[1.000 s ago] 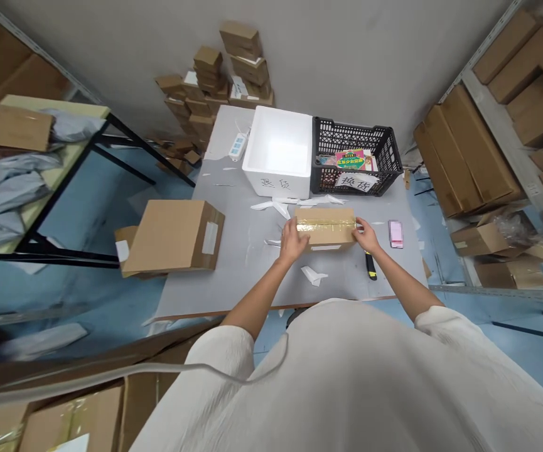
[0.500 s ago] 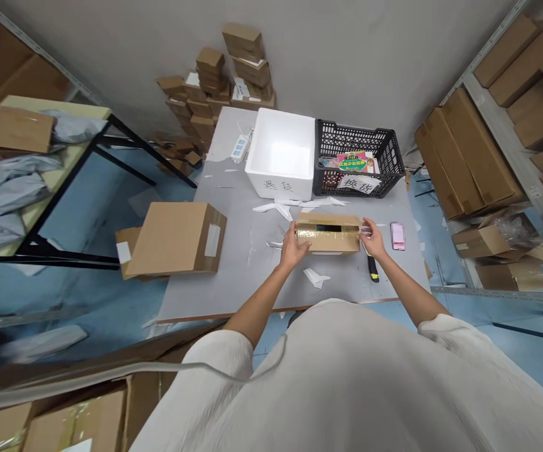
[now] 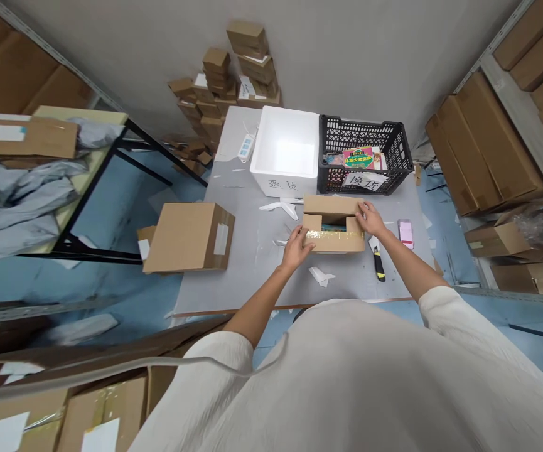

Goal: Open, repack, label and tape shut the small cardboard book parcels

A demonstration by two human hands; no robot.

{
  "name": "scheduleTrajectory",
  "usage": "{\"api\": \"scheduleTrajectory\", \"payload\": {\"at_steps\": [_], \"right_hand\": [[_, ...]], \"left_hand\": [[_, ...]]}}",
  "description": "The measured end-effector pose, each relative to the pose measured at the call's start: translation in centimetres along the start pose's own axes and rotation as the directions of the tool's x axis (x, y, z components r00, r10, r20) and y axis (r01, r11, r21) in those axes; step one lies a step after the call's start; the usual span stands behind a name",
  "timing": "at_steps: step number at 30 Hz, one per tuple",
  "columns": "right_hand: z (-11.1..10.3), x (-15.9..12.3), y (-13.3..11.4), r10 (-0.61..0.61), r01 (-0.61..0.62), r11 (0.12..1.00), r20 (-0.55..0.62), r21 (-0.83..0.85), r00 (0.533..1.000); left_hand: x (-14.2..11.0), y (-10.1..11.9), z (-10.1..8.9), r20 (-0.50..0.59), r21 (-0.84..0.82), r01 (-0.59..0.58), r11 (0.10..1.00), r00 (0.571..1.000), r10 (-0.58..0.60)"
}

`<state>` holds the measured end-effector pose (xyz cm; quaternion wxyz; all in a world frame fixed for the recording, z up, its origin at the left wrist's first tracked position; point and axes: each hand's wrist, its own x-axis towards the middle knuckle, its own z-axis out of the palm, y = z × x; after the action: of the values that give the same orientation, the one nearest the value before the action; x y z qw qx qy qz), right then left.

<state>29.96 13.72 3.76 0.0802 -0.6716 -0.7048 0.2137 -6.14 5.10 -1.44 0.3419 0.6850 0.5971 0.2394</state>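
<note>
A small cardboard box [image 3: 334,242] sits on the grey table in front of me, its far flap raised and its side flaps partly folded over the opening. Something bluish-green shows inside, too little to name. My left hand [image 3: 296,250] grips the box at its left front corner. At the right end, my right hand [image 3: 369,220] has its fingers on the raised far flap [image 3: 332,204]. A black and yellow utility knife [image 3: 378,263] lies just below my right hand, and a phone [image 3: 405,234] with a pinkish screen lies further right.
Behind the box stand a white foam bin [image 3: 286,147] and a black plastic crate [image 3: 363,179] holding colourful printed items. A larger carton [image 3: 186,238] is at the table's left edge. Torn white paper [image 3: 321,276] lies about. Stacked boxes [image 3: 247,63] line the wall.
The box's far flap has swung up and the narrow slit has become a wide opening showing contents. My right hand has moved up onto the flap. The view has shifted slightly.
</note>
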Motion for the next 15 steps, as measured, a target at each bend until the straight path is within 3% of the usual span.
{"api": "scheduleTrajectory", "payload": {"at_steps": [7,15], "right_hand": [[0.0,0.9,-1.3,0.049,-0.026,0.987,0.138,-0.160,0.989],[-1.0,0.3,-1.5,-0.001,0.029,0.989,0.187,-0.147,0.982]], "left_hand": [[0.0,0.6,-0.5,0.011,0.084,-0.018,0.996,1.000,0.018],[0.3,3.1,-1.7,-0.039,0.251,-0.028,0.968,0.998,0.039]]}}
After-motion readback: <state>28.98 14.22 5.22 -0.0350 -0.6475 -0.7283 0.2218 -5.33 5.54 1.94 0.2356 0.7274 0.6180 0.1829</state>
